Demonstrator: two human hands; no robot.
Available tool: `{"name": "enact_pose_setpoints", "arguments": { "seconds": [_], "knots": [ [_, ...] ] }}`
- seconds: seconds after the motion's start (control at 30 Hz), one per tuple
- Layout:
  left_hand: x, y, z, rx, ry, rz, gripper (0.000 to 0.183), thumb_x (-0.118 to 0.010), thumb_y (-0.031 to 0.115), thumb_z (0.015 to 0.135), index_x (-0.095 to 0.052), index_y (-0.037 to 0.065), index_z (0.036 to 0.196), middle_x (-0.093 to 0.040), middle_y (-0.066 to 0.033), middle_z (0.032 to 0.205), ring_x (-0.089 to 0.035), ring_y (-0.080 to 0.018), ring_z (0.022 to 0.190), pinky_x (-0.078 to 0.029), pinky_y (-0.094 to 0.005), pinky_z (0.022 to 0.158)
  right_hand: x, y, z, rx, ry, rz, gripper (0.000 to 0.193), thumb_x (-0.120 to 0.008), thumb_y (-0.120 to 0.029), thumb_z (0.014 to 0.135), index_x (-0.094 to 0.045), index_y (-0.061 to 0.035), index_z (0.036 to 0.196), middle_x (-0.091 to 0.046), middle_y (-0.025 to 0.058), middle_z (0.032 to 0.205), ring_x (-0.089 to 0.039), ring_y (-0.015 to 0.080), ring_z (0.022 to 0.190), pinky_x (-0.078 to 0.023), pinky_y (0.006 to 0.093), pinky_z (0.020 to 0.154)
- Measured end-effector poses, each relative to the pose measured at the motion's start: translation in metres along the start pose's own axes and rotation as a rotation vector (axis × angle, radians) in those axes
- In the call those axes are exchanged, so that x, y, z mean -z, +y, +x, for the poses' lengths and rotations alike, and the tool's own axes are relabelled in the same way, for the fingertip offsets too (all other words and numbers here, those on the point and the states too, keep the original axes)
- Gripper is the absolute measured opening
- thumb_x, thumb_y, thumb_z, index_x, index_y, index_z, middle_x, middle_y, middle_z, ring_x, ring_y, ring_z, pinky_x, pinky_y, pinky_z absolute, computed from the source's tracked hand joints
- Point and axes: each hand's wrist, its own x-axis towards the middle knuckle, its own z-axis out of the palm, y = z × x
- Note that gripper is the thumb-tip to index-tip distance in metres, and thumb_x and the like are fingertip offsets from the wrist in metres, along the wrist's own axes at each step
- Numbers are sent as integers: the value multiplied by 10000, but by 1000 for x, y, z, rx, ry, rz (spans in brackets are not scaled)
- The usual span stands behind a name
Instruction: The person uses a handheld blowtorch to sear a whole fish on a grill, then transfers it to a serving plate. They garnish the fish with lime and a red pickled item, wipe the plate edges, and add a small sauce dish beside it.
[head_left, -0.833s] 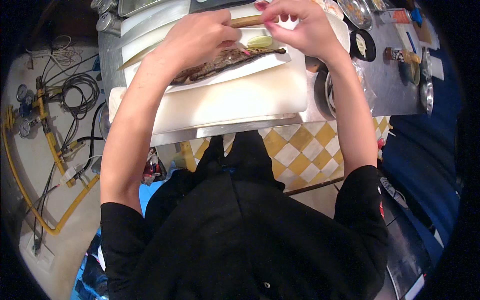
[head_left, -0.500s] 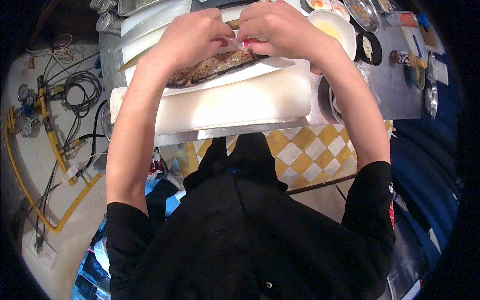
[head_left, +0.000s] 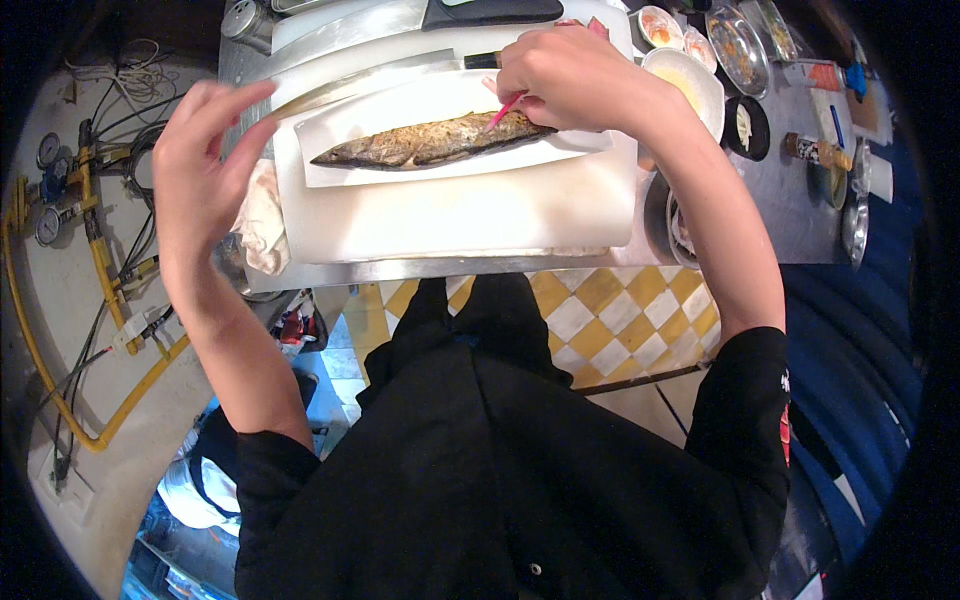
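A browned whole fish (head_left: 410,142), apparently grilled, lies lengthwise on a long white plate (head_left: 345,178), its pointed end to the left. This plate rests on a thick white cutting board (head_left: 460,220). Over the fish's right end, my right hand (head_left: 565,78) is closed in a pinch on a thin pink stick (head_left: 503,112), whose lower tip reaches the fish. My left hand (head_left: 205,165) hangs off the board's left side, thumb and fingers apart, holding nothing. The right end of the fish is partly hidden behind my right hand.
Beyond the plate lies a long knife (head_left: 375,72) with a black handle, near another wide blade (head_left: 345,35). A crumpled white cloth (head_left: 262,222) sits at the board's left. At right are a pale bowl (head_left: 712,98), a black bowl (head_left: 745,128) and a bottle (head_left: 815,150).
My left hand has let go of what both hands were pinching over the fish and swung out left. My right hand keeps the pink stick, slightly farther right. More of the fish shows.
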Motion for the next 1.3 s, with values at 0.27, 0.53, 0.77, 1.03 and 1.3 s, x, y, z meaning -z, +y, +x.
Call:
{"name": "enact_pose_setpoints", "arguments": {
  "seconds": [0.27, 0.53, 0.77, 1.03, 1.3],
  "knots": [
    [18, -61, -115, 345, -23, -4, 359, -726, 38, 791, -677, 65, 1146, -575, -3, 884, -461, -88, 715, -373, -216, 603, 5, 3, 3, 18, 59, 32, 129, -704, -118, 714, -724, -82, 836, -678, 127, 726, -673, 313, 732, -525, 427, 661],
    [-65, -82, -145, 337, 47, 62, 236, -579, -82, 739, -603, 13, 954, -596, -159, 931, -604, -321, 812, -500, -383, 712, 74, 0, -21, -182, 276, 162, 282, -649, -74, 743, -709, -72, 1019, -691, 128, 866, -667, 262, 800, -517, 373, 700],
    [-83, -68, -131, 435, -23, 197, 308, -671, 71, 684, -492, 35, 932, -528, -182, 922, -555, -433, 865, -464, -493, 721, 108, 47, -71, -489, 267, 157, 276, -659, -118, 822, -680, -16, 1078, -682, 43, 836, -590, 78, 736, -479, 243, 669],
    [-75, -96, -116, 556, -55, 7, 142, -577, 10, 633, -521, 6, 763, -508, -168, 700, -544, -362, 690, -427, -417, 629, 177, 75, -5, -323, 479, 224, 305, -690, -162, 826, -670, 0, 1085, -701, 111, 914, -652, 169, 783, -524, 306, 729],
    [-34, -82, -131, 797, 131, -514, 235, -581, 150, 889, -636, -11, 1050, -572, 9, 828, -504, -116, 731, -411, -267, 639, 196, 145, -92, -533, 307, 82, 311, -694, -193, 816, -689, -33, 1083, -684, 87, 833, -639, 192, 732, -503, 321, 684]
  ]
}}
